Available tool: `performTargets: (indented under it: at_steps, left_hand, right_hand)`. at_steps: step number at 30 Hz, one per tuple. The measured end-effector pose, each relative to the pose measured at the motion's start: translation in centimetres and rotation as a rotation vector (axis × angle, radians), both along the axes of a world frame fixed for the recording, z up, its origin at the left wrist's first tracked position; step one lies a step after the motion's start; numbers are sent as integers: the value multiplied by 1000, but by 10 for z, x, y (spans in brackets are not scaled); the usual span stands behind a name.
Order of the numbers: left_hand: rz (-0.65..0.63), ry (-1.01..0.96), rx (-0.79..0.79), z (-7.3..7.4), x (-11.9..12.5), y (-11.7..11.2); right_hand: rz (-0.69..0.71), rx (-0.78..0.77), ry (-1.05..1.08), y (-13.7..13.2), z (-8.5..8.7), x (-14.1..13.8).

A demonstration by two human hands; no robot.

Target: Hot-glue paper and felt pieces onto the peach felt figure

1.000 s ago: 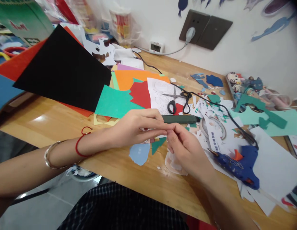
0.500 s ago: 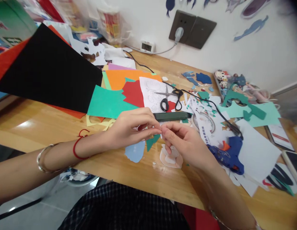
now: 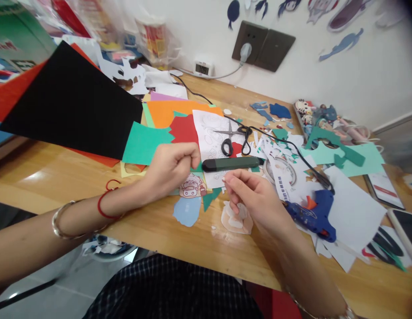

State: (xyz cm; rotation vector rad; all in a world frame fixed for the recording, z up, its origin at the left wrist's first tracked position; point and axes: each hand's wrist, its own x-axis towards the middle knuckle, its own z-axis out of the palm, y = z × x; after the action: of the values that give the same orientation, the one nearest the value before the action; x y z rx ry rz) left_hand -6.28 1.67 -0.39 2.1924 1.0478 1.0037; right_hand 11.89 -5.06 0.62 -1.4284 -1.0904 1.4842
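Note:
My left hand [image 3: 170, 166] hovers over the wooden table [image 3: 52, 177] with its fingers curled into a loose fist, and what it holds, if anything, is hidden. My right hand [image 3: 250, 192] is a short gap to its right, thumb and forefinger pinched on something too small to name. Between and below them lies a small cartoon cut-out [image 3: 191, 186] on a light blue paper shape [image 3: 186, 212]. A pale pinkish cut-out [image 3: 237, 219] lies under my right hand. A dark green pen-like tool [image 3: 232, 163] lies just beyond both hands.
Black [image 3: 72, 102], green [image 3: 142, 144], red [image 3: 184, 130] and orange [image 3: 166, 110] paper sheets spread to the left. Scissors [image 3: 234, 135], a tape roll [image 3: 280, 170], a blue glue gun [image 3: 314, 215] with its cord and many scraps crowd the right. A phone [image 3: 405, 230] lies at the far right edge.
My hands have come apart: the left drew back to the left and curled shut, uncovering the cartoon cut-out. The right stayed pinched in place.

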Motion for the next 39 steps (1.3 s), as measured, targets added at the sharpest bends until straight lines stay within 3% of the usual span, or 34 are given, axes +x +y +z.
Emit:
performTargets:
  at_steps: [5,8,11,14,19,24,34,39]
  left_hand:
    - [198,52,82,9,-11,17]
    - [234,205,189,10,-10,23]
    - [125,261,202,9,-8,25]
    - [-74,244,116,10,-8,24]
    - [-342,119,14,11,-5,18]
    - [-356,-5,-48,7,0,12]
    - [-355,-76,-160,7,-1,8]
    - [-408,-8,-82,9,-2,11]
  right_hand:
    - [-38,12,21,-2,-3,4]
    - [-31,5,1,-3,-4,5]
    - [-24,13,-12,-3,-4,5]
    - [-18,23,-33,-2,-4,6]
    - [-15,39,-84,-1,-3,7]
    - [-12,124,-80,-4,-1,9]
    - [4,135,-158,-5,2,10]
    - [-25,99,-240,-16,9,28]
